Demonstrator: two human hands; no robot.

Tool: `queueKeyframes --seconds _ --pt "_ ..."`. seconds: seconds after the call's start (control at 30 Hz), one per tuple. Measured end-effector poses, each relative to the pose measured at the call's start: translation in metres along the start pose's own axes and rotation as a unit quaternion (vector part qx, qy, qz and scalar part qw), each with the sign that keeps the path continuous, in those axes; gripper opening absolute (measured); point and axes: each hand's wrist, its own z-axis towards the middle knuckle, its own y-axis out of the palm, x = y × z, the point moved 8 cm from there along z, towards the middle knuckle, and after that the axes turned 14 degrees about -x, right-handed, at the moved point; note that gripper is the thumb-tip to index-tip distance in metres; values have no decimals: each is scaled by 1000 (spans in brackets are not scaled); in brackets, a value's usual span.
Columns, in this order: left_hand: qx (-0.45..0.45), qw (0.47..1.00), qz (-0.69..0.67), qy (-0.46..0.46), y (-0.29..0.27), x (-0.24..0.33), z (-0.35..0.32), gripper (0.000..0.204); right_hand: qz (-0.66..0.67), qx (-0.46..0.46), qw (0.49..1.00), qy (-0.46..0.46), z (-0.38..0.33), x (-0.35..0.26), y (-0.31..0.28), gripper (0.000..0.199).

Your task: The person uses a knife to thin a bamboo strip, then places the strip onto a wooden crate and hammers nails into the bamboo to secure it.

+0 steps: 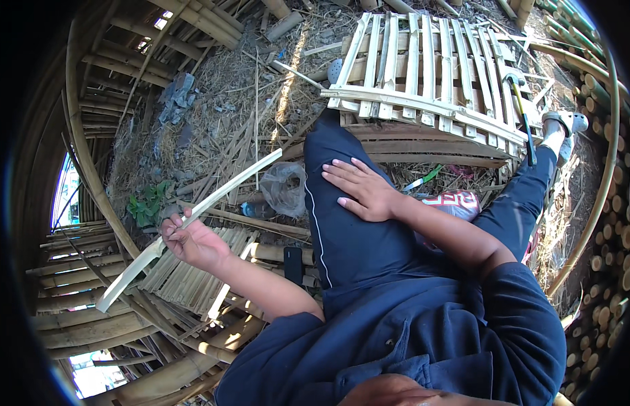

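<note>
Left hand (193, 242) grips a bamboo slat (193, 215) at centre-left; right hand (362, 189) rests flat, empty, on the thigh (349, 230). One-handed, the slat (thin, sharp-edged) could slip or splinter.

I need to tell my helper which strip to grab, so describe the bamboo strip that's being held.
Start at the slatted bamboo panel and go down-left past the clear plastic bag to the left hand. It grips a long pale bamboo strip, raised slanting above the stacked strips.

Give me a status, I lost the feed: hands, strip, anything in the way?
Left hand gripping long pale split-bamboo strip. Right hand flat on dark blue trouser thigh, empty. Pale bamboo slat panel ahead, untouched.
</note>
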Motion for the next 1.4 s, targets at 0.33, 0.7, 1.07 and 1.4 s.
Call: queueKeyframes --seconds 0.33,0.7,1.07,1.4 --pt "18 1000 10 -8 -9 13 -16 16 221 -201 875 381 -49 76 28 94" --pt "22 999 -13 -27 23 1 -11 23 -45 238 966 -94 15 -85 -127 74" --pt "-5 999 -24 -37 17 2 -18 21 301 36 948 94 -21 90 40 75" --pt "15 999 -2 -45 22 -9 -24 22 92 165 973 130 -39 20 -74 85"
